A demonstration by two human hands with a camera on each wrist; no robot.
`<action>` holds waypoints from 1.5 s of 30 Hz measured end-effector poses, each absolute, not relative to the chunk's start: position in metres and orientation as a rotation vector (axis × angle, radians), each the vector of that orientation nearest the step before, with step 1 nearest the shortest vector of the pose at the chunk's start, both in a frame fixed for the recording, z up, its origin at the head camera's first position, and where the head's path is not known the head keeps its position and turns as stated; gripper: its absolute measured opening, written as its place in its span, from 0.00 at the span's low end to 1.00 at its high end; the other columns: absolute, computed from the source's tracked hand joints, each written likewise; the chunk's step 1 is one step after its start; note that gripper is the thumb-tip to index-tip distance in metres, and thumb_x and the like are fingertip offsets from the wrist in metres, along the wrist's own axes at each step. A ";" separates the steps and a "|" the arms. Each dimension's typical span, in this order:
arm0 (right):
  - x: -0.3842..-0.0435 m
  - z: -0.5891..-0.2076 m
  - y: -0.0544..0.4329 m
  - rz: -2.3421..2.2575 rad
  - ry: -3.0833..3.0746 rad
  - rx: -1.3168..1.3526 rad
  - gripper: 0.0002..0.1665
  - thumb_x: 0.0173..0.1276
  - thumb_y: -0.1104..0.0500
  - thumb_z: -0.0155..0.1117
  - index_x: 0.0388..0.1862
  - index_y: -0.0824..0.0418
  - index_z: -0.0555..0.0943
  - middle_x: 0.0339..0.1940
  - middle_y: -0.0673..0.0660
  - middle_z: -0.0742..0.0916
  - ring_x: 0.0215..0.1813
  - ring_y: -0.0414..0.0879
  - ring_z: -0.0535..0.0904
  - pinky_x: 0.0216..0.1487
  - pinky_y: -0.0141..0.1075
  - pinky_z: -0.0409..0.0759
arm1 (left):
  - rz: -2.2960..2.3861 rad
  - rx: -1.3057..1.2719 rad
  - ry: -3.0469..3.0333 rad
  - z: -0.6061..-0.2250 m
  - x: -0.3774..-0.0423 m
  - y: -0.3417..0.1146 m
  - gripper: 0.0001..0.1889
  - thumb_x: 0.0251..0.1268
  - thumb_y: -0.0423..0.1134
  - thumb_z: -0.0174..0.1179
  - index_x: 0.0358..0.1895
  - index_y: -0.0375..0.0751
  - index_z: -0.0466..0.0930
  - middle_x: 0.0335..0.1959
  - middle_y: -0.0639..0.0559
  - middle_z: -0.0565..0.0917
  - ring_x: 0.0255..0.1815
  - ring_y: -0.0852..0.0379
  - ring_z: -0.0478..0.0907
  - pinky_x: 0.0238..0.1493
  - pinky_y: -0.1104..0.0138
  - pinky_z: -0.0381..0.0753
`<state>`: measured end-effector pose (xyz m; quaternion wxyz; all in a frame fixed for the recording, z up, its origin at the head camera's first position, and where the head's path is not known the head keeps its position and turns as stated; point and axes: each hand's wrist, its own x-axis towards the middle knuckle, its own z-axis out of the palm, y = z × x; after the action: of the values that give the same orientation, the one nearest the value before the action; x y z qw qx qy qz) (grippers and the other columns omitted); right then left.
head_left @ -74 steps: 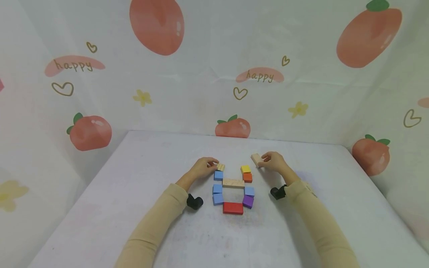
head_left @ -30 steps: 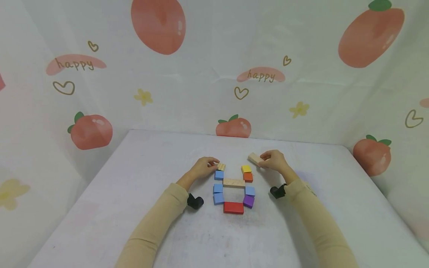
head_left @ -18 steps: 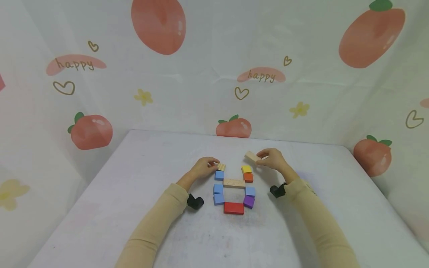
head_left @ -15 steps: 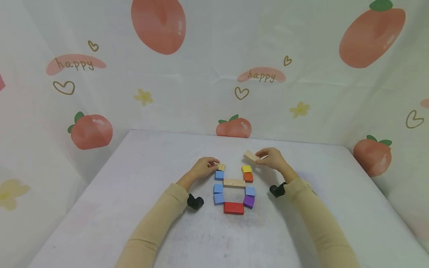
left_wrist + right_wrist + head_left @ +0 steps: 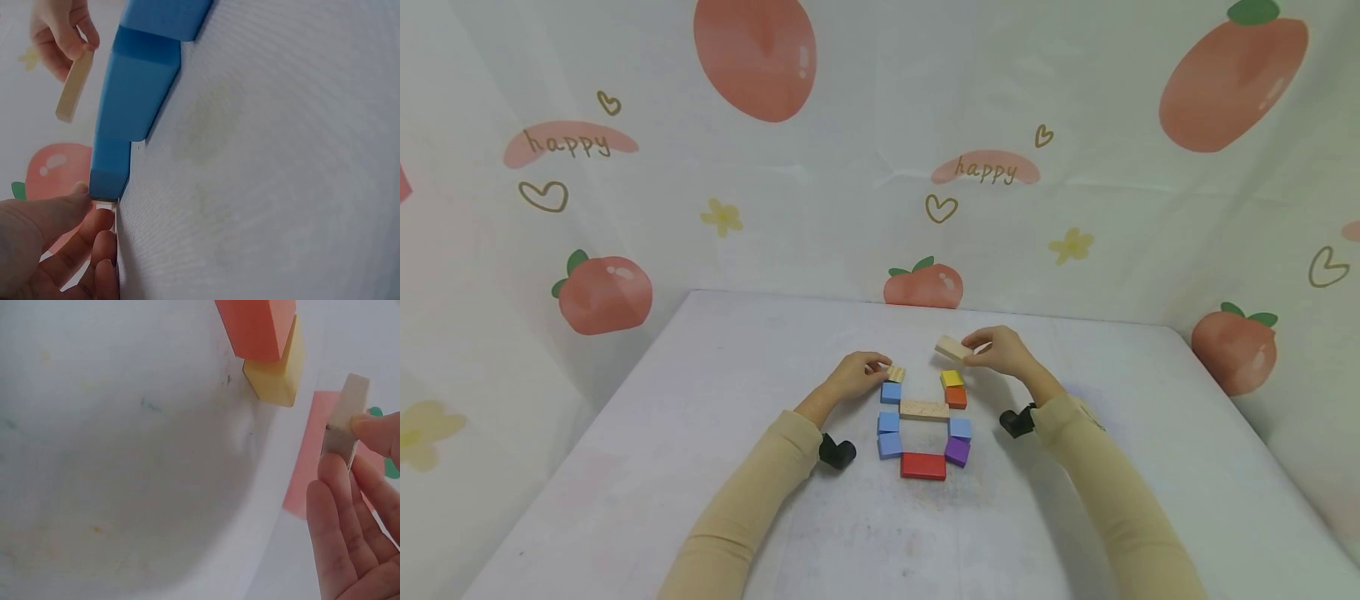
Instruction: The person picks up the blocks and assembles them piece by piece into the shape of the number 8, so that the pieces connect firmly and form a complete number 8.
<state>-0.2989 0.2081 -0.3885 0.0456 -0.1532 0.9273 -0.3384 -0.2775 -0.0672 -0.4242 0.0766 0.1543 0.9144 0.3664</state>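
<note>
My right hand [image 5: 1002, 352] pinches one end of a long plain wooden block [image 5: 952, 347], held off the table behind the yellow block [image 5: 951, 379]. In the right wrist view thumb and fingertips grip this wooden block [image 5: 345, 419]. At the far end of the left row, my left hand [image 5: 855, 374] pinches a small striped wooden block [image 5: 896, 374]. The left wrist view shows only a sliver of it between thumb and finger, beyond the blue block [image 5: 111, 169]. An orange-red block [image 5: 956, 398] touches the yellow one.
A wooden crossbar block [image 5: 924, 410] bridges the two rows. Nearer lie blue blocks [image 5: 889, 434], a light blue block [image 5: 959, 428], a purple block [image 5: 957, 452] and a red block [image 5: 923, 466]. A printed cloth backdrop [image 5: 850, 208] stands behind the white table [image 5: 760, 333].
My right hand has carried the long wooden block leftward and up from the table, turning it crosswise. My left hand has stayed at the striped block, and the laid blocks look unmoved.
</note>
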 end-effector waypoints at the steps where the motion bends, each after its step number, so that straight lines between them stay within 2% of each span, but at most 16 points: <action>1: -0.299 -0.388 0.207 -1.032 2.828 -0.478 0.20 0.56 0.62 0.68 0.47 0.71 0.81 0.45 0.68 0.85 0.46 0.58 0.82 0.48 0.44 0.81 | 1.099 0.461 2.740 -0.424 -0.277 -0.067 0.14 0.65 0.36 0.56 0.52 0.40 0.79 0.43 0.43 0.81 0.46 0.50 0.78 0.49 0.61 0.77; 25: -0.312 -0.386 0.186 -0.973 2.732 -0.637 0.18 0.56 0.64 0.67 0.47 0.69 0.81 0.45 0.67 0.85 0.43 0.54 0.83 0.46 0.40 0.82 | 1.088 0.426 2.724 -0.425 -0.281 -0.067 0.14 0.66 0.37 0.56 0.53 0.42 0.79 0.44 0.45 0.81 0.47 0.51 0.77 0.51 0.60 0.76; 32: -0.315 -0.389 0.182 -0.939 2.723 -0.668 0.19 0.56 0.64 0.66 0.47 0.69 0.81 0.46 0.66 0.85 0.43 0.53 0.83 0.45 0.40 0.82 | 1.105 0.527 2.728 -0.445 -0.294 -0.072 0.14 0.65 0.43 0.56 0.52 0.46 0.80 0.41 0.48 0.81 0.43 0.54 0.77 0.47 0.63 0.77; 35: -0.316 -0.390 0.180 -0.924 2.715 -0.662 0.19 0.56 0.63 0.67 0.47 0.67 0.82 0.46 0.64 0.85 0.43 0.52 0.82 0.46 0.39 0.82 | 1.123 0.513 2.720 -0.443 -0.292 -0.071 0.14 0.66 0.41 0.56 0.52 0.44 0.80 0.42 0.46 0.82 0.45 0.53 0.77 0.48 0.62 0.77; 37: -0.317 -0.391 0.179 -0.917 2.708 -0.661 0.19 0.56 0.63 0.67 0.47 0.67 0.82 0.47 0.64 0.85 0.43 0.52 0.82 0.46 0.39 0.82 | 1.103 0.451 2.716 -0.430 -0.283 -0.068 0.14 0.65 0.37 0.56 0.52 0.41 0.79 0.44 0.44 0.81 0.47 0.50 0.77 0.51 0.60 0.76; 45: -0.318 -0.391 0.176 -0.897 2.687 -0.649 0.19 0.56 0.62 0.68 0.47 0.66 0.82 0.47 0.63 0.85 0.45 0.52 0.82 0.48 0.40 0.81 | 1.080 0.439 2.748 -0.426 -0.278 -0.066 0.14 0.66 0.38 0.55 0.53 0.42 0.79 0.44 0.44 0.81 0.46 0.51 0.77 0.49 0.61 0.77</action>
<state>-0.3184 0.1755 -0.3906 0.1175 -0.2219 0.9182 -0.3065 -0.2783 -0.0661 -0.4260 0.0783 0.1465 0.9177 0.3609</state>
